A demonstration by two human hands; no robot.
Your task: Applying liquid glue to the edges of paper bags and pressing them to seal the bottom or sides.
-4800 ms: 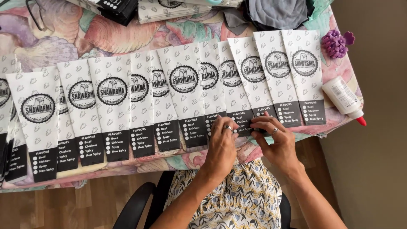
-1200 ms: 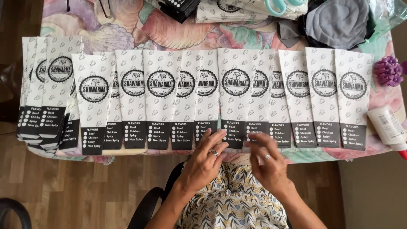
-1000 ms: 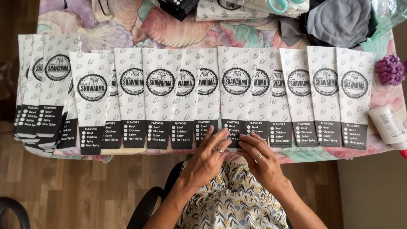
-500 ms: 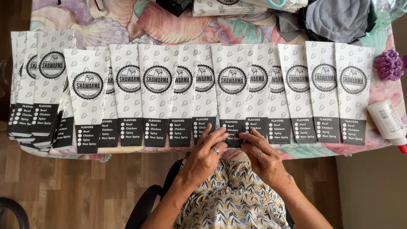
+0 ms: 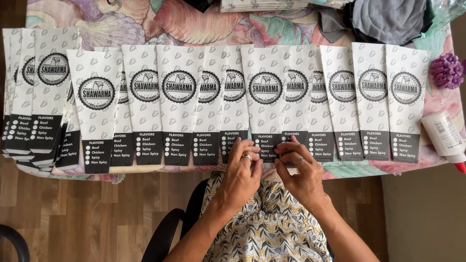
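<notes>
Nearest the camera, the person's lap in a patterned dress [image 5: 272,228] fills the bottom of the view, above a dark chair [image 5: 167,237] and a wooden floor [image 5: 73,218]. Both forearms reach forward to the table's near edge. The left hand [image 5: 241,172], a ring on one finger, has its fingertips curled down onto the black bottom end of a paper bag [image 5: 265,104], and the right hand [image 5: 300,167], also ringed, meets it just beside, its fingers bent and pinching the same lower edge. The fingertips of the two hands nearly touch each other.

That bag lies in the middle of a long overlapping row of paper bags [image 5: 179,102], all white with a round black emblem and a black panel at the bottom, spread flat from left to right across a floral tablecloth [image 5: 194,24]. At the left end sits a thicker stack of bags [image 5: 34,97], hanging over the table edge.

At the right edge lies a white glue bottle [image 5: 444,138] with a red tip, and beyond it a purple spiky ball [image 5: 446,70]. Farthest away, grey cloth [image 5: 388,19] is heaped at the table's back.
</notes>
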